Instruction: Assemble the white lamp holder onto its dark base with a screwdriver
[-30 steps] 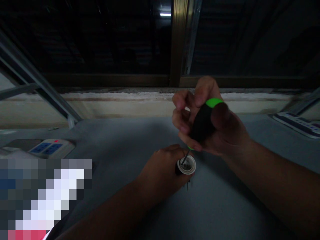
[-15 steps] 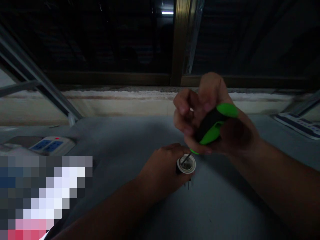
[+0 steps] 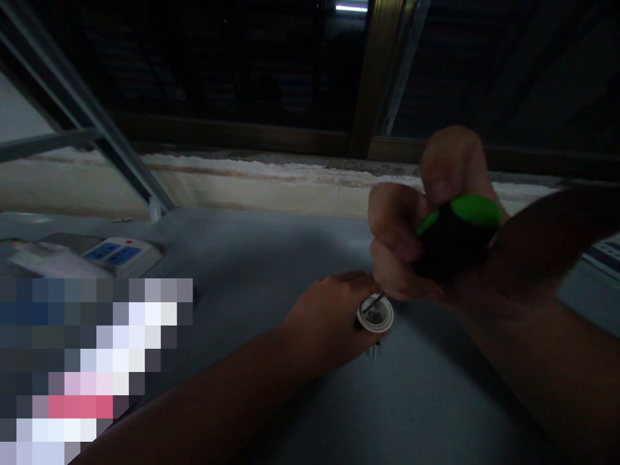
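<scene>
My left hand is closed around a small round fitting with a white rim, held a little above the grey tabletop. Thin metal pins stick out beneath it; my fingers cover most of its body. My right hand grips the green and black handle of a screwdriver, above and to the right of the fitting. The screwdriver's thin metal shaft slants down into the fitting's open face. How its tip meets the inside is too dark to make out.
To the left lies a white device with blue panels and a red dot. A metal frame rises behind it. A dark window stands beyond the table's back edge. At far right a pale strip-like object shows partly. Pixelation hides the lower left.
The view has shifted, so both hands appear further right. My right hand and the screwdriver handle have turned, showing less green. The shaft stays in the fitting, which my left hand still holds.
</scene>
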Demonstrator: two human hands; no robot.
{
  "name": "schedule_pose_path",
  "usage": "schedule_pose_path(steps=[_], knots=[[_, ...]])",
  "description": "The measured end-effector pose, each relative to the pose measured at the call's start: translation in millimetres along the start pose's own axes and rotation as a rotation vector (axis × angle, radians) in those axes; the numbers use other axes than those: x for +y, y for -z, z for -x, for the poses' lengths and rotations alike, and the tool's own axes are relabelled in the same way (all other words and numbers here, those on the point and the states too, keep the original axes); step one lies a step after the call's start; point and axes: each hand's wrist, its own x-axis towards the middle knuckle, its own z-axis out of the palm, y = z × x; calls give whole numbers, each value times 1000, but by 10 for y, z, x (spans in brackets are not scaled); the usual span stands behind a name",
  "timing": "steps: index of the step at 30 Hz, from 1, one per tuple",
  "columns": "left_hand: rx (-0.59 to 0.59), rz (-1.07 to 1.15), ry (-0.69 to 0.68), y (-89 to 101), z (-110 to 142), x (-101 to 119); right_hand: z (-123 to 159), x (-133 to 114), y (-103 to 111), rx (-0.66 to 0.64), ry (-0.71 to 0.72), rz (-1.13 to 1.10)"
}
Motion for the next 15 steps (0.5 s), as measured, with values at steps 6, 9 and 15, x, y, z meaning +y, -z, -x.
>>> schedule_pose_path(steps=[6, 9, 15], knots=[[-26, 22, 8, 17, -3, 28, -81, 12, 215, 56, 1, 42], [-16, 23, 20, 26, -7, 36, -96, 21, 283, -114, -42, -85], [8, -5, 37, 10, -5, 32, -50, 29, 41, 78, -33, -84]])
